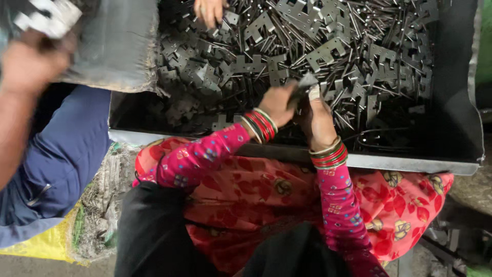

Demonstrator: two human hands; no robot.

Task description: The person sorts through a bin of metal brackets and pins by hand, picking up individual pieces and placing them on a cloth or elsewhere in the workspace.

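Left hand [277, 104] and right hand [316, 119] together around 1 dark metal piece [302, 85].

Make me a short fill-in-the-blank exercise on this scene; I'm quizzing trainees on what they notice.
1. The left hand and right hand hold a small flat ____ part between them.
2. Both wrists wear red and green ____.
3. The dark tray holds a pile of stamped plates and thin ____.
4. Another person's hand reaches in at the tray's ____ edge.

Missing words: metal; bangles; rods; far
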